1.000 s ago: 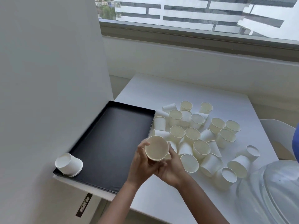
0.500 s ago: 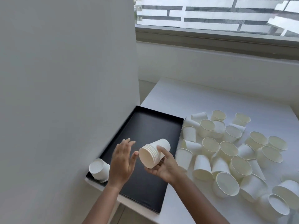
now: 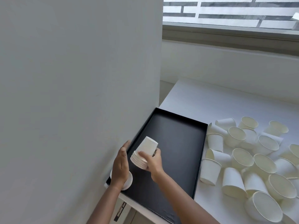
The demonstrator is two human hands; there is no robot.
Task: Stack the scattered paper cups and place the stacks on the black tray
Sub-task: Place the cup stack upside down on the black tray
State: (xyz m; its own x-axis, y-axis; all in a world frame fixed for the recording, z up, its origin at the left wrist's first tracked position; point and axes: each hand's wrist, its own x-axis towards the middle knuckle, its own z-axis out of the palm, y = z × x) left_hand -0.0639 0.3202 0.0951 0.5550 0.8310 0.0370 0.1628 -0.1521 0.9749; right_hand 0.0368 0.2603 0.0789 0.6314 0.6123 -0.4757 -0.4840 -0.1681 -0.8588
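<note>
Though tilted, cup stack (image 3: 148, 145) between right fingers (image 3: 144, 155)

Stacked cups (image 3: 148, 146) and loose cups (image 3: 265, 164): white paper, matt outside, rolled rims, insides a shade creamier with a faint sheen. Tray (image 3: 178, 139): black, smooth, matt to low-sheen, plastic or coated board, can't tell which; slight glare along its near edge. Bench (image 3: 202, 101): smooth matt white top, laminate by the look; wall (image 3: 72, 78): flat matt paint, even and smooth; window frame (image 3: 226, 33): dull grey-brown, material unclear.
</note>
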